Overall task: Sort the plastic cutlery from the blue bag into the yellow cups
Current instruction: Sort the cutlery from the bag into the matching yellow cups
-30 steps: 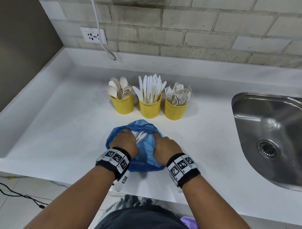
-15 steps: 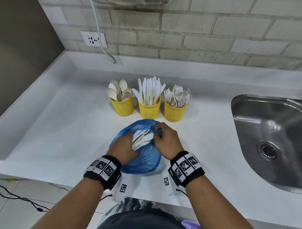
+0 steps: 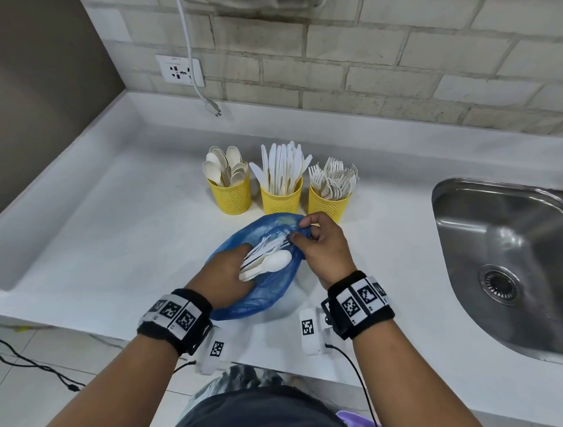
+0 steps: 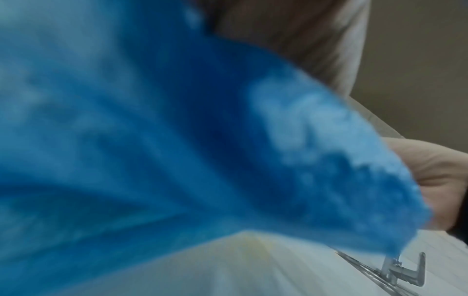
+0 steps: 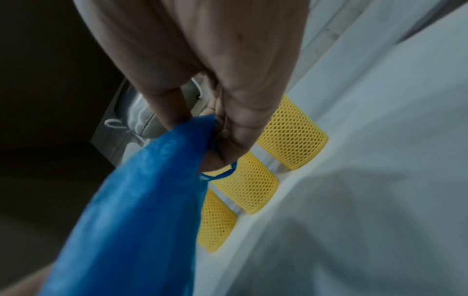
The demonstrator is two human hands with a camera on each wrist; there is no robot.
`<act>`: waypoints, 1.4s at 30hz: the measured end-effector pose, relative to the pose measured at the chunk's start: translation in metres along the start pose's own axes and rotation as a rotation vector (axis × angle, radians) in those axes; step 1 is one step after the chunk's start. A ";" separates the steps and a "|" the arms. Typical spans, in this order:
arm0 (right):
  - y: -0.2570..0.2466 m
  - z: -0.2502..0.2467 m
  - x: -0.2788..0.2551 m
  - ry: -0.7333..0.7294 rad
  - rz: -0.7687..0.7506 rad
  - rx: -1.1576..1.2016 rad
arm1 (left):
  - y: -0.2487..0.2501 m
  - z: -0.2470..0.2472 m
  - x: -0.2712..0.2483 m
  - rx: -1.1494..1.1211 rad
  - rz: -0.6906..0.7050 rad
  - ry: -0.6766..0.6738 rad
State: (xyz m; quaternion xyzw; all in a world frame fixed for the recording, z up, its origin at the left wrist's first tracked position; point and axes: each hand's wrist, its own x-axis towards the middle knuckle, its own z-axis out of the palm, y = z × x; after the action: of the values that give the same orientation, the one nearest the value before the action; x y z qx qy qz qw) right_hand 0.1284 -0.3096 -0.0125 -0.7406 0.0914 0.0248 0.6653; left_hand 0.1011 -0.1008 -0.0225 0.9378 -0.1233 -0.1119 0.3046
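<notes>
The blue bag [image 3: 265, 286] lies on the white counter just in front of three yellow mesh cups. The cups hold spoons [image 3: 231, 197], knives [image 3: 280, 200] and forks [image 3: 328, 205]. My left hand [image 3: 245, 266] reaches into the bag's mouth and grips a bundle of white cutlery [image 3: 269, 260]; a spoon bowl sticks out to the right. My right hand [image 3: 300, 230] pinches the bag's far rim and holds it up. In the right wrist view its fingers [image 5: 228, 124] clamp the blue plastic [image 5: 152, 200] in front of the cups [image 5: 291, 136]. Blurred blue bag [image 4: 152, 140] fills the left wrist view.
A steel sink [image 3: 465, 226] is sunk into the counter at the right. A wall socket [image 3: 180, 70] with a hanging white cable [image 3: 195, 82] is on the tiled back wall. The counter [image 3: 113, 239] has a raised left lip and a near front edge.
My right hand left the bag's side and moved up to pinch its far rim. The bag's mouth opened wider, and my left hand drew the cutlery bundle further into view.
</notes>
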 end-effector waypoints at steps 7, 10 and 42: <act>0.011 -0.003 0.004 0.296 0.033 0.014 | 0.006 -0.002 -0.006 -0.179 -0.029 0.083; 0.020 -0.007 0.004 0.310 0.094 0.002 | 0.001 -0.008 -0.007 -0.216 -0.089 0.070; -0.032 0.032 -0.029 -0.201 0.165 0.215 | 0.071 -0.081 0.018 -1.180 0.144 0.239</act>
State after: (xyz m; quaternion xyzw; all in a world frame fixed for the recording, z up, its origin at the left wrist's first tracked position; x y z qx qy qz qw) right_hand 0.1079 -0.2718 0.0198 -0.6489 0.0870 0.1434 0.7421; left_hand 0.1296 -0.1178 0.0821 0.6061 -0.0687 -0.0345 0.7917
